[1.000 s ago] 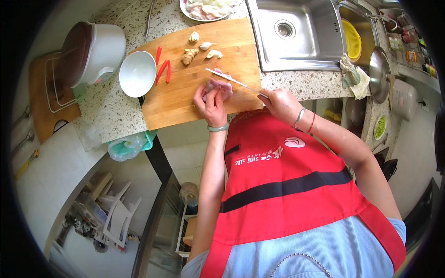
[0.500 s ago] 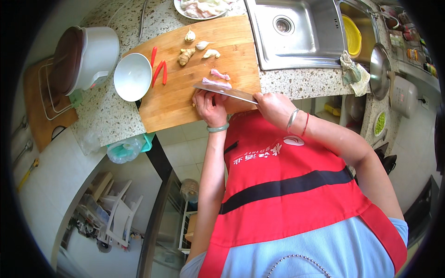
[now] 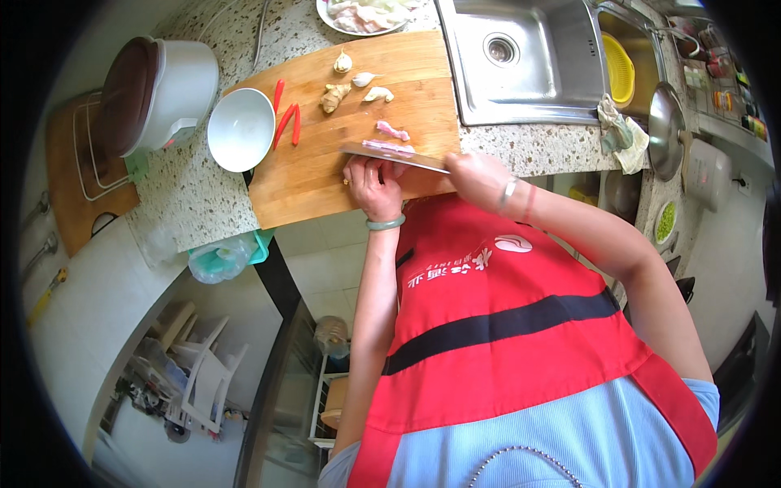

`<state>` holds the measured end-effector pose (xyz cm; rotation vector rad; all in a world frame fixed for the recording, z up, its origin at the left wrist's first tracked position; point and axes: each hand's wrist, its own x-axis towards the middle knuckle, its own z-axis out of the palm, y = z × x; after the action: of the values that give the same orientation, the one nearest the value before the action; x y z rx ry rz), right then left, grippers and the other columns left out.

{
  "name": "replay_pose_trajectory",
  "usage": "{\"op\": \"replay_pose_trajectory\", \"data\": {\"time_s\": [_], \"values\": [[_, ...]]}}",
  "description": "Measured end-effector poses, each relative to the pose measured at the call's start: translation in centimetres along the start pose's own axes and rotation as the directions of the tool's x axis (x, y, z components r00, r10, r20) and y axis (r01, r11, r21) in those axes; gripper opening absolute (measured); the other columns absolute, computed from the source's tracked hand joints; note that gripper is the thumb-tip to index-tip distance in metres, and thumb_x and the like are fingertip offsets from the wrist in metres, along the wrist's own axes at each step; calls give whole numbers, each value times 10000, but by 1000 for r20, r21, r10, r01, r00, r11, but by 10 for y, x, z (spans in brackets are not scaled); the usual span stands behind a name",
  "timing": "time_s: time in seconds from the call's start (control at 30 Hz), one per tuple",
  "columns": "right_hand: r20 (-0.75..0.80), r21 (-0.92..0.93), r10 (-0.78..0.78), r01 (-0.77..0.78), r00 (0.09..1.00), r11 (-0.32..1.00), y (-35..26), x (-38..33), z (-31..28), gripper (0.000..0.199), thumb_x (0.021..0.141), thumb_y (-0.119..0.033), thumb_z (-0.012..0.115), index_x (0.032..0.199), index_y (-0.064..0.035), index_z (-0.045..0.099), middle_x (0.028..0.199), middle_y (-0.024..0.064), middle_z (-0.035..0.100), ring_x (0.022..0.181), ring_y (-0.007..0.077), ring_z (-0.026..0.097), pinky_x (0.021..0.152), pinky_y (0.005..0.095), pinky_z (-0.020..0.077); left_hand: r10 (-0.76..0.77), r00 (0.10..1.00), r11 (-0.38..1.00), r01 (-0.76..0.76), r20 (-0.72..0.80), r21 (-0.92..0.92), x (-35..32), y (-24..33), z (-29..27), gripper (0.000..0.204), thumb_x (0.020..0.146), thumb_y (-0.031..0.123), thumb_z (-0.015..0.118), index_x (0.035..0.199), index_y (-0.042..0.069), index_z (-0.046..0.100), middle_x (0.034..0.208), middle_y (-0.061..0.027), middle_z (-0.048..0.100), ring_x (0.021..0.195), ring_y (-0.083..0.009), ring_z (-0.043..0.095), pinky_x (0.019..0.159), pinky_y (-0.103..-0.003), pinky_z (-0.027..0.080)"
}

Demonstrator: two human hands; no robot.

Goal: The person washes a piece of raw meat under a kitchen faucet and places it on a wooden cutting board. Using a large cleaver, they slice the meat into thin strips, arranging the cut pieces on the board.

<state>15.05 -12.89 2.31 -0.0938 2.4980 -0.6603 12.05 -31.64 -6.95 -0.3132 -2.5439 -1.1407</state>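
Observation:
My right hand (image 3: 480,177) grips the handle of a broad kitchen knife (image 3: 390,156), whose blade lies across a wooden cutting board (image 3: 325,179). My left hand (image 3: 374,185), with a pale green bangle at the wrist, presses down on a piece of pink meat right behind the blade. A cut strip of meat (image 3: 392,130) lies just beyond the knife. Farther up the board sit garlic cloves (image 3: 366,79), a piece of ginger (image 3: 332,98) and red chillies (image 3: 286,120).
A white bowl (image 3: 241,128) stands at the board's left edge, with a white rice cooker (image 3: 159,93) beyond it. A steel sink (image 3: 521,57) lies to the right, holding a yellow colander (image 3: 620,69). A plate of meat (image 3: 362,15) sits at the top.
The knife swung from a slanted pose near the board's right edge to lie flat across the meat. One cut strip now lies apart beyond the blade. The view shifted slightly.

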Motion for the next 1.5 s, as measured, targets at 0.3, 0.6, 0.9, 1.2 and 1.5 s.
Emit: {"op": "replay_pose_trajectory", "data": {"time_s": [0.3, 0.6, 0.9, 1.2, 1.5], "values": [[-28, 47, -98, 99, 995, 994, -40, 36, -13, 110, 839, -122, 595, 853, -14, 603, 717, 213, 658, 689, 373, 673, 608, 460, 537, 16, 999, 999, -14, 47, -30, 1, 0, -3, 133, 741, 19, 716, 828, 41, 617, 996, -103, 626, 968, -337, 559, 838, -431, 455], [-91, 204, 82, -62, 992, 977, 17, -7, -4, 294, 940, -297, 558, 831, -59, 692, 735, 224, 649, 700, 384, 653, 613, 485, 520, 91, 996, 996, -91, -9, -17, 1, 5, -9, 134, 769, 32, 740, 859, 67, 646, 998, -75, 616, 983, -280, 573, 858, -394, 458], [-312, 164, -8, 63, 950, 984, 5, -12, -3, 273, 941, -278, 568, 845, -36, 650, 670, 211, 623, 643, 404, 626, 590, 481, 508, -59, 997, 996, 56, -52, -70, -7, 3, -3, 131, 780, 61, 750, 886, 66, 673, 1066, -100, 601, 978, -296, 582, 861, -390, 465], [-209, 40, -30, 39, 977, 998, 4, -11, -8, 259, 931, -270, 573, 832, -40, 639, 679, 194, 636, 637, 383, 643, 582, 473, 520, -62, 994, 997, 58, -92, -43, -3, 8, -2, 98, 785, 40, 732, 849, 59, 660, 1027, -96, 635, 938, -294, 595, 842, -399, 468], [48, -49, 61, -59, 997, 997, -29, 18, -7, 156, 869, -134, 547, 908, -17, 642, 781, 209, 681, 719, 360, 688, 628, 449, 551, -3, 1000, 999, 2, -13, -39, -5, 0, -3, 113, 755, 13, 720, 811, 45, 628, 934, -98, 633, 925, -304, 582, 813, -400, 466]]}}
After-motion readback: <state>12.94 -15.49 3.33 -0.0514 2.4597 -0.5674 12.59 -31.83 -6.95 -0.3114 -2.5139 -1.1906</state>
